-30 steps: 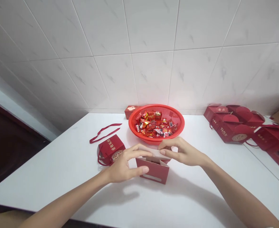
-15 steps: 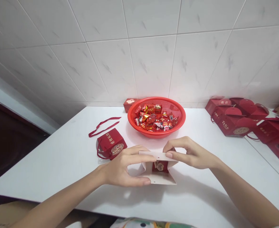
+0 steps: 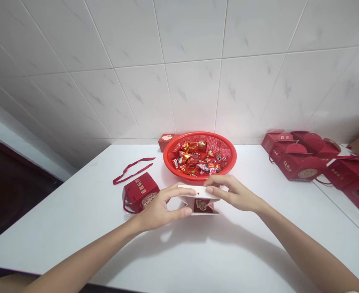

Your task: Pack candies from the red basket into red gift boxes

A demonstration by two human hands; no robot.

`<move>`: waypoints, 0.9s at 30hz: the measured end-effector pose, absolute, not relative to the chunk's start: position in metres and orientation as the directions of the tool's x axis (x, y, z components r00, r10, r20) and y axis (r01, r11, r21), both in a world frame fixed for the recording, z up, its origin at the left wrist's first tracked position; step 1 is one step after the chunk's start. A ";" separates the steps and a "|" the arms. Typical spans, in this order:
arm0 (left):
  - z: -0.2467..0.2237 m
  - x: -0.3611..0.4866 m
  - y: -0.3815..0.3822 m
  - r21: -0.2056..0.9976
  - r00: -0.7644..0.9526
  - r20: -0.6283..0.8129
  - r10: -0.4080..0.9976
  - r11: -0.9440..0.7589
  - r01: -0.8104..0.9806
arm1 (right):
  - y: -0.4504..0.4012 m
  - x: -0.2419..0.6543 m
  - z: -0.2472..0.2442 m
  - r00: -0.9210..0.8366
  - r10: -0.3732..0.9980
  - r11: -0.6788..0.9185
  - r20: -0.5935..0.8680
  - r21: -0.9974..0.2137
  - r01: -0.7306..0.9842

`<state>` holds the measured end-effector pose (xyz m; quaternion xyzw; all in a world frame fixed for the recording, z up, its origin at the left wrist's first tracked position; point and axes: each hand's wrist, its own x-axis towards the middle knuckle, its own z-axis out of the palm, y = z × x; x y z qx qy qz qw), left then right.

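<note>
Between my hands is a small paper gift box (image 3: 194, 190), white inside, its top open toward me with a hole in the upper flap. A red printed panel with a pale emblem shows within its opening. My left hand (image 3: 164, 205) grips its left side, fingers along the upper flap and thumb at the lower edge. My right hand (image 3: 234, 193) pinches the right end of the upper flap, with some fingertips hidden behind it. Just left of my left hand lies a finished-looking red box (image 3: 141, 189) with a cord handle. A dark red ribbon (image 3: 130, 165) curves on the table behind it.
A red plastic basket (image 3: 234, 156) of wrapped candies stands beyond my hands, near the tiled wall (image 3: 191, 97). Behind its left side is a small red box (image 3: 166, 140). Several red gift boxes (image 3: 301, 160) crowd the right side of the white table (image 3: 84, 211).
The box's open mouth has narrowed, its lower flap now closer to the upper one. Both hands have moved slightly away from me with it, and the view has tilted up.
</note>
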<state>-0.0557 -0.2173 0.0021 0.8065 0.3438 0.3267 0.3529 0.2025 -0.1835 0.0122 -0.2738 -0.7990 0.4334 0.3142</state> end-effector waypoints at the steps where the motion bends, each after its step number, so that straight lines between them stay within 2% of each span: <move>1: 0.004 -0.055 -0.216 0.801 0.547 0.264 0.794 -0.497 0.333 | -0.182 0.202 0.013 -0.638 0.719 0.481 0.277 -0.860 0.169; 5: 0.011 -0.052 -0.208 0.800 0.544 0.206 0.814 -0.460 0.385 | -0.177 0.200 0.012 -0.586 0.748 0.488 0.312 -0.857 0.166; 9: 0.014 -0.048 -0.198 0.834 0.539 0.159 0.827 -0.404 0.375 | -0.171 0.199 0.004 -0.548 0.788 0.441 0.281 -0.879 0.183; 14: 0.027 -0.047 -0.190 0.837 0.593 0.175 0.786 -0.436 0.330 | -0.165 0.208 0.011 -0.509 0.796 0.491 0.329 -0.842 0.223; 18: 0.041 -0.053 -0.158 0.869 0.483 0.226 0.846 -0.399 0.292 | -0.142 0.216 0.018 -0.417 0.832 0.474 0.365 -0.860 0.192; 20: 0.042 -0.055 -0.131 0.857 0.448 0.212 0.869 -0.385 0.343 | -0.123 0.216 0.016 -0.356 0.862 0.451 0.360 -0.866 0.217; 22: 0.040 -0.053 -0.103 0.788 0.509 0.087 0.856 -0.372 0.491 | -0.104 0.212 0.010 -0.318 0.887 0.432 0.335 -0.843 0.319; 23: 0.037 -0.050 -0.090 0.714 0.557 -0.021 0.830 -0.378 0.589 | -0.095 0.208 0.006 -0.324 0.894 0.423 0.309 -0.820 0.386; 25: 0.029 -0.041 -0.071 0.517 0.561 -0.273 0.781 -0.373 0.771 | -0.081 0.201 -0.003 -0.399 0.889 0.419 0.222 -0.745 0.519; 27: 0.019 -0.027 -0.058 0.339 0.495 -0.441 0.749 -0.372 0.864 | -0.070 0.195 -0.011 -0.486 0.870 0.418 0.087 -0.652 0.632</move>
